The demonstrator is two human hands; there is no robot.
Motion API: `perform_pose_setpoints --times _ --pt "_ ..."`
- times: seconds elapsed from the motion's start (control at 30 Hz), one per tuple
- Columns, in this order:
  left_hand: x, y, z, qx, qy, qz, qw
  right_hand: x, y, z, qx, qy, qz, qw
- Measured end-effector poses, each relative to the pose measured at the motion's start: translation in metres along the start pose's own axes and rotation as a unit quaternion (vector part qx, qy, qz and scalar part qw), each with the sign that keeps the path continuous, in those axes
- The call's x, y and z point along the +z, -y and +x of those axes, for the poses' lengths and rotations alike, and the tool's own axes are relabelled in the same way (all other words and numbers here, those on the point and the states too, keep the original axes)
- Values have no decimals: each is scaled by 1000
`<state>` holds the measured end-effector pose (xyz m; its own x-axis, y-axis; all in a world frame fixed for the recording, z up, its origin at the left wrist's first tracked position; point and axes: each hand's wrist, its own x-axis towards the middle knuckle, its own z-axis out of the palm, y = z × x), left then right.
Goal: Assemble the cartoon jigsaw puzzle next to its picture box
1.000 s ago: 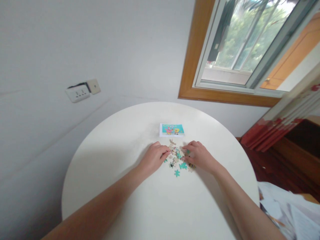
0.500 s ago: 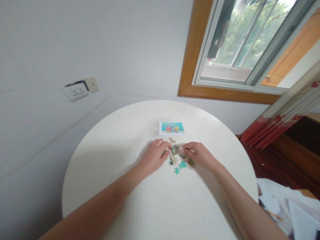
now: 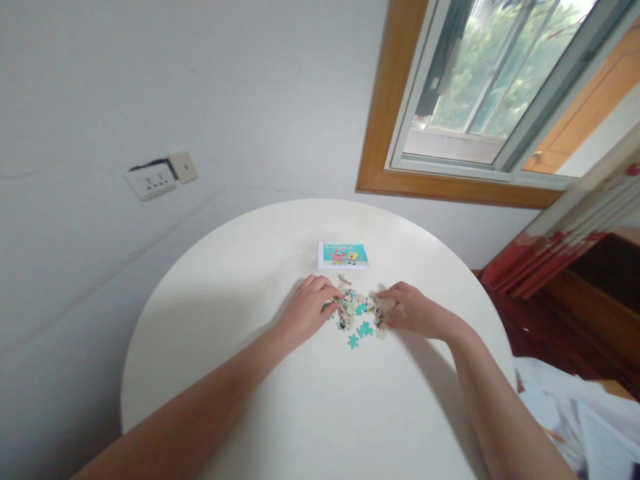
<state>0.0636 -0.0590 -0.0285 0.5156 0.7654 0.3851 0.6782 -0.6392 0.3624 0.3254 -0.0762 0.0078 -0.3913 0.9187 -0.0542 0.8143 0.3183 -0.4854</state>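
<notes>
Jigsaw puzzle pieces [image 3: 351, 303] lie in a loose heap on the white round table [image 3: 310, 413], some cream-backed, some printed. A few turquoise pieces [image 3: 365, 329] lie face up at the heap's near side. On the heap's left edge is my left hand [image 3: 316, 303], its thumb and fingers curled round a piece that is mostly hidden. My right hand [image 3: 413, 310] rests at the right edge, fingers apart and touching pieces there. Just beyond the heap lies a picture card [image 3: 345, 255] with two cartoon figures on turquoise.
A wall with a socket [image 3: 153, 180] stands behind the table at left. The wood-framed window [image 3: 373, 160] is at the back right, beside a red and white curtain [image 3: 535, 260]. Papers [image 3: 595, 420] are piled low at the right, past the table edge.
My right hand has moved a little to the right, away from the heap's middle, and its fingers have spread. More pieces show in the middle. My left hand has barely moved.
</notes>
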Motion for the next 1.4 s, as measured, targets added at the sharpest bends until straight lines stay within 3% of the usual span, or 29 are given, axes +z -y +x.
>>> perform_pose_setpoints --times 0.1,0.23,0.67,0.83,1.0,1.17,1.4 --pt "1 1 0 2 -2 0 1000 2 -1 -2 13 30 29 999" --pt "3 3 0 10 -2 10 1000 9 4 5 -18 39 83 996" --pt "2 -5 1 3 -22 -42 999 25 10 21 -56 -108 82 989" --pt "-1 -7 -1 21 -6 -48 999 21 12 17 -85 -98 89 988" --pt "0 -2 -2 10 -20 -35 999 9 10 5 -102 -76 23 992" --pt "1 -2 -2 7 -24 -37 999 19 19 6 -114 -22 -53 992" --pt "-5 -13 -3 33 9 -38 999 15 23 7 -58 -16 33 998"
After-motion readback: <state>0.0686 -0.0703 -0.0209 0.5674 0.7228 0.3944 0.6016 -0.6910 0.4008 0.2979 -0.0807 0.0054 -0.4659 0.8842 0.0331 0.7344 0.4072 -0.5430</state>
